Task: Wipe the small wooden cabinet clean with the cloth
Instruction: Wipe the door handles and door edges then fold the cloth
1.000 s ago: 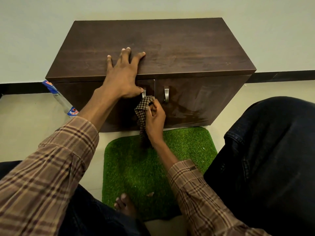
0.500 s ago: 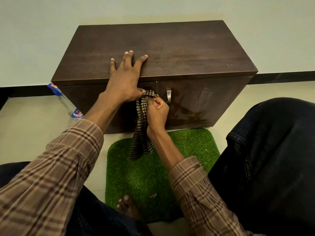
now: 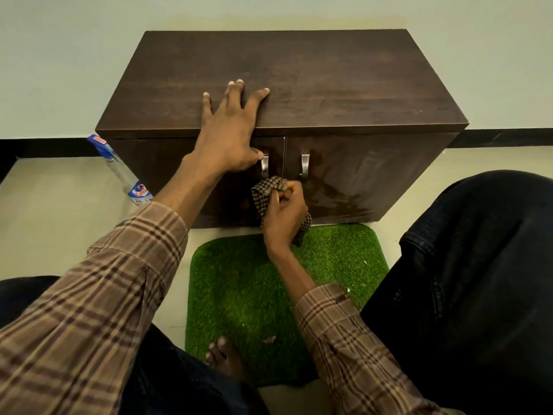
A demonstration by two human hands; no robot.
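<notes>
A small dark wooden cabinet (image 3: 329, 85) with two doors and two metal handles stands against the wall. My left hand (image 3: 230, 130) lies flat on its top front edge, fingers spread, thumb beside the left handle (image 3: 265, 166). My right hand (image 3: 285, 214) is closed on a bunched checked cloth (image 3: 267, 193), pressed against the front just below the two handles, near the gap between the doors. The right door (image 3: 374, 178) shows wet streaks.
A spray bottle (image 3: 125, 175) with a blue label leans on the floor at the cabinet's left side. A green grass mat (image 3: 254, 295) lies in front, with my bare toes (image 3: 223, 354) on its near edge. My dark-trousered knee (image 3: 478, 280) fills the right.
My right hand has dropped with the cloth from the left handle to just below both handles, and the cloth is bunched up instead of hanging. My left hand has stayed put.
</notes>
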